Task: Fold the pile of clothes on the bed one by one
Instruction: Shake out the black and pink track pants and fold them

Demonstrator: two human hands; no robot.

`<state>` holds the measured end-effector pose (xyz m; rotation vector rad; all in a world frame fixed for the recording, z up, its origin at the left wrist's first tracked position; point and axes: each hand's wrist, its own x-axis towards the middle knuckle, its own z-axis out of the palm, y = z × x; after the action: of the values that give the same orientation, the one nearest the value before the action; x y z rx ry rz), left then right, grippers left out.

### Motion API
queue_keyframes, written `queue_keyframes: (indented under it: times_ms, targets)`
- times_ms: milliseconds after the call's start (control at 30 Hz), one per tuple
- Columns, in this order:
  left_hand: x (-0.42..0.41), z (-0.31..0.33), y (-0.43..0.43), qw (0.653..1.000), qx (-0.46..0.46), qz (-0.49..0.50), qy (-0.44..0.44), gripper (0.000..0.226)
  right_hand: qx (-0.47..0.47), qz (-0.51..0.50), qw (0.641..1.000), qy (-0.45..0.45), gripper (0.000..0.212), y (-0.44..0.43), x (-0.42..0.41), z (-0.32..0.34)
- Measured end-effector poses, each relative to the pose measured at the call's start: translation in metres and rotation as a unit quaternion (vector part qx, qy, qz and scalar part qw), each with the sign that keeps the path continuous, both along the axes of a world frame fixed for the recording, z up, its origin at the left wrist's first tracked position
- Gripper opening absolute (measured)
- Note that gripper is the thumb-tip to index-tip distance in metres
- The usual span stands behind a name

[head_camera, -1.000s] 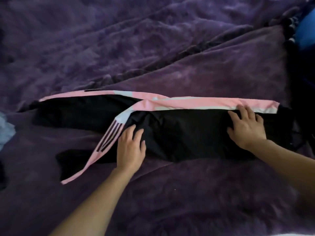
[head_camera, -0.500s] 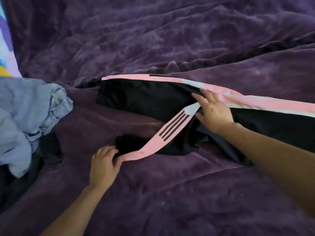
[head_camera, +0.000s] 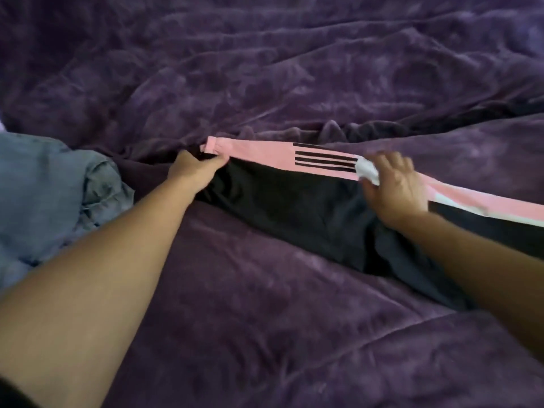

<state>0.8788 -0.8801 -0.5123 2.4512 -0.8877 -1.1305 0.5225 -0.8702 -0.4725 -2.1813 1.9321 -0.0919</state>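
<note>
the fingers of your left hand [head_camera: 192, 170] clamp on the hem of the black track pants [head_camera: 294, 207], mid-frame. your right hand [head_camera: 393, 187], blurred, fingers spread, presses their pink stripe [head_camera: 265, 156]. purple blanket [head_camera: 265, 319] beneath; denim clothes [head_camera: 44, 187] at left edge.

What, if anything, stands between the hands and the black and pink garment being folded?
Nothing visible does: the left hand grips the pink end of the garment, and the right hand rests directly on it.
</note>
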Motion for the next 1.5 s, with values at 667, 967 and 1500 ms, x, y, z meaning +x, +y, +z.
queue_keyframes:
  times_ms: [667, 967, 1500]
  targets:
    - [-0.127, 0.123, 0.052, 0.874, -0.352, -0.303, -0.139, 0.035, 0.12, -0.04, 0.991, -0.051, 0.056, 0.082, -0.045, -0.001]
    - [-0.302, 0.018, 0.143, 0.778, 0.102, -0.591, -0.188, 0.08, 0.216, -0.095, 0.972, -0.021, 0.057, 0.156, -0.181, -0.017]
    - [-0.478, -0.004, 0.184, 0.774, 0.046, -0.606, -0.178, 0.065, 0.151, -0.474, 0.837, -0.227, 0.08, 0.123, -0.473, -0.012]
